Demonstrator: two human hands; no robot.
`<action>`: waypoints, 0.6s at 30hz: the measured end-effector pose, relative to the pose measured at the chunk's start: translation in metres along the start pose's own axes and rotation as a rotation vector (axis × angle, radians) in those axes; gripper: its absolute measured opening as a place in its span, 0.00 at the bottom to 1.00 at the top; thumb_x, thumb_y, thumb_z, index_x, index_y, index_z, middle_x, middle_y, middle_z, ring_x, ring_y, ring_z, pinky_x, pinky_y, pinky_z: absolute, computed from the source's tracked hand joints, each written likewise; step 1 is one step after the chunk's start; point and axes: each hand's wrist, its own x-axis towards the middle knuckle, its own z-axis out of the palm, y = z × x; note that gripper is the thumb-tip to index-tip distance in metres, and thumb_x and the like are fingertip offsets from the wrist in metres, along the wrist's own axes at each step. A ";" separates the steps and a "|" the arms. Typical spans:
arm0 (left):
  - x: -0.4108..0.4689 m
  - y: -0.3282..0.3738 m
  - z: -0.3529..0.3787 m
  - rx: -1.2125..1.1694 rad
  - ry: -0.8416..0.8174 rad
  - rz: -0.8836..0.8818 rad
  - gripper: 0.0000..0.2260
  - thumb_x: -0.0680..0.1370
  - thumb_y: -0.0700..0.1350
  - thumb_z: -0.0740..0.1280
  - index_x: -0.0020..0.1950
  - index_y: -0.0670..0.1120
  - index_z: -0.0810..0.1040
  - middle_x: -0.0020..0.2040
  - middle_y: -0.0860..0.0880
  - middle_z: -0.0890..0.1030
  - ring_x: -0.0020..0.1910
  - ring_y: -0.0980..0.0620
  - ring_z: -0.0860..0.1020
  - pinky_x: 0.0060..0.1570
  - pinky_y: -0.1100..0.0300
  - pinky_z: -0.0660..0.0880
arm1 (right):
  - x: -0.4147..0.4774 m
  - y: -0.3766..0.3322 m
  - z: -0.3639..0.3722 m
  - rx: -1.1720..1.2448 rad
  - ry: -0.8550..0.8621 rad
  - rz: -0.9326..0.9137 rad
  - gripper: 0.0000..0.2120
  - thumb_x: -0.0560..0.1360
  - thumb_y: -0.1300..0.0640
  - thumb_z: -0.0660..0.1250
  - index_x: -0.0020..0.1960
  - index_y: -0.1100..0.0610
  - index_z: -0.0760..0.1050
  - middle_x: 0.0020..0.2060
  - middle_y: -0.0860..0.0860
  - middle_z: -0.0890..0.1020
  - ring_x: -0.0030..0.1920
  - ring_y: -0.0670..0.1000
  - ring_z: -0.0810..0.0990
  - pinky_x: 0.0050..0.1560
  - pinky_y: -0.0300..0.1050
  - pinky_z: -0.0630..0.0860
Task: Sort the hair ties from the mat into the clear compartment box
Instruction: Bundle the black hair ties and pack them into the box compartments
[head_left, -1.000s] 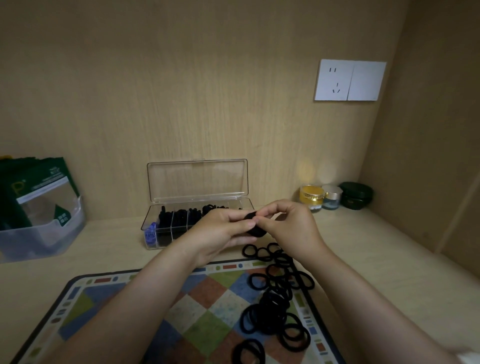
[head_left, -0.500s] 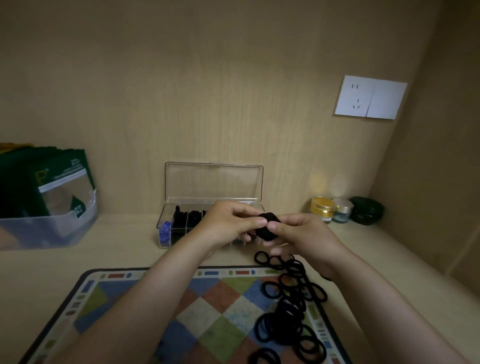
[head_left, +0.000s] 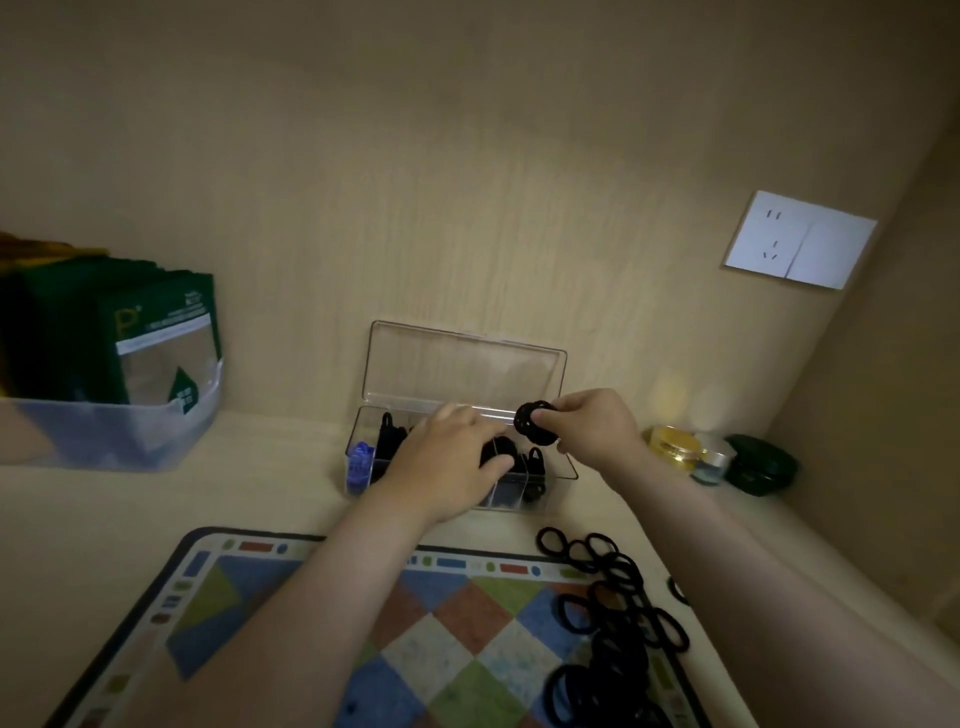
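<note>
Right hand: raised over the right end of the box, thumb and fingers pinching a small bundle of black hair ties; the grasp is firm and the bundle hangs clear of the box.
Left hand: laid over the middle compartments with its fingers stretched forward and thumb out to the side, relaxed and gripping nothing. The fingertips are hidden in dim light, so I cannot tell whether they touch the contents.
Clear compartment box: on the wooden shelf just behind the mat, directly under both hands. Its lid stands open, leaning back near the rear wall.
Box contents: black ties in several compartments; a blue item in the leftmost one, too blurred to identify.
Mat: chequered in blue, green, red and white with a dark border, in front of the box and beneath both forearms.
Loose hair ties: a black heap along the mat's right edge, loops overlapping. One stray tie lies on the shelf just off the mat.
Right of box: a gold jar, a small silver-lidded jar and a dark green container, close together.
Left of box: a translucent bin holding green packets, well apart from the box.
Rear wall: a white socket plate, upper right.
</note>
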 end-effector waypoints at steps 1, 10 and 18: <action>0.001 -0.001 0.003 0.034 -0.020 -0.009 0.22 0.81 0.59 0.58 0.74 0.56 0.68 0.69 0.53 0.72 0.72 0.51 0.64 0.70 0.51 0.62 | 0.003 0.000 0.006 -0.070 0.026 -0.010 0.06 0.73 0.48 0.73 0.42 0.51 0.85 0.37 0.51 0.86 0.38 0.50 0.83 0.44 0.49 0.81; 0.004 -0.001 0.004 0.078 -0.101 -0.059 0.25 0.81 0.60 0.54 0.79 0.57 0.59 0.75 0.49 0.67 0.76 0.48 0.59 0.74 0.50 0.56 | 0.007 -0.001 0.029 -0.728 0.030 -0.102 0.10 0.74 0.45 0.68 0.40 0.50 0.81 0.36 0.48 0.82 0.40 0.51 0.82 0.37 0.42 0.76; 0.004 -0.002 0.007 0.102 -0.124 -0.055 0.24 0.82 0.60 0.51 0.78 0.59 0.59 0.76 0.49 0.65 0.76 0.47 0.57 0.75 0.49 0.55 | 0.018 -0.016 0.035 -1.083 -0.215 -0.162 0.08 0.76 0.55 0.64 0.53 0.56 0.77 0.46 0.53 0.79 0.44 0.53 0.76 0.42 0.45 0.74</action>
